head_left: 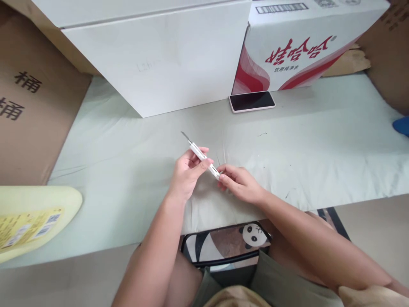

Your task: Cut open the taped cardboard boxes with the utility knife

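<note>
A white utility knife (198,152) is held at a slant over the pale green cloth, its thin grey blade bare and pointing to the far left. My left hand (184,176) is closed around the middle of the handle, with the thumb lying on top. At the handle's near end, the fingertips of my right hand (240,183) pinch the tail of the same knife. Parts of the handle are hidden under the fingers.
Pale green cloth (128,170) covers the table. Behind the hands stand a plain white box (159,64) and a red-and-white printed carton (297,51), with a phone (252,101) before it. Brown cardboard (38,94) and a pale yellow labelled object (35,221) are left.
</note>
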Demonstrator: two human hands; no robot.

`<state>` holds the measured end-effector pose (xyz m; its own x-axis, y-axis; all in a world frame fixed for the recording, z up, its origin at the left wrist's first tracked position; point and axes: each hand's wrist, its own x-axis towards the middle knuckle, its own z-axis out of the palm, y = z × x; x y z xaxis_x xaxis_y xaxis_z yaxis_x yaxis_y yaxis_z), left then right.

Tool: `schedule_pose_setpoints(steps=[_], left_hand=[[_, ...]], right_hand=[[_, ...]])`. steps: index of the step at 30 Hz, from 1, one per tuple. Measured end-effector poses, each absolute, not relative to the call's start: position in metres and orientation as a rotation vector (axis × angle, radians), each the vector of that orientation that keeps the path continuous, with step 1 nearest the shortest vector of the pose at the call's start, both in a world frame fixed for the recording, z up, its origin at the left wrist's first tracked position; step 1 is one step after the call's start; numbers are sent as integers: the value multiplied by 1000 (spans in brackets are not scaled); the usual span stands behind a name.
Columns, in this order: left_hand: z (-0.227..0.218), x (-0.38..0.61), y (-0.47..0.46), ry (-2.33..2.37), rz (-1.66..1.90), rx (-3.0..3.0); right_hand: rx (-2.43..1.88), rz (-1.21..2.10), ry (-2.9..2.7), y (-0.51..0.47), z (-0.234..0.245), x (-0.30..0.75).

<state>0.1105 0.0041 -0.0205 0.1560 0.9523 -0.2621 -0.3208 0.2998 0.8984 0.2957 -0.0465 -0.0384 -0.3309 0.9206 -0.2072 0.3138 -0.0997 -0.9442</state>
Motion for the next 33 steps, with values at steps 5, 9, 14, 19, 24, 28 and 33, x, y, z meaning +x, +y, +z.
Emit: schedule_pose_setpoints(steps=[5,9,14,19,24,28,33], left_hand=[[-14,105,6,991,1092,673],[-14,104,4,1018,1032,675],[-13,103,4,1017,1037,675],[-7,88,5,1026,1165,626],[1,59,7,1093,1340,500],[7,35,4,1084,1459,500],[9,6,2,1154,1542,511]], right_hand=[[-1380,1435,-1650,-47,-36,295],[-1389,1444,-1641,-48,-35,295],[-1418,1441,-1645,-47,-36,296],[-1539,1343,-1699,-53,-39,296],[-1604,1363,-1640,-52,-34,279],[-1402,1337,-1667,-24,-12,228],[-1186,1623,-1702,36,7,129]])
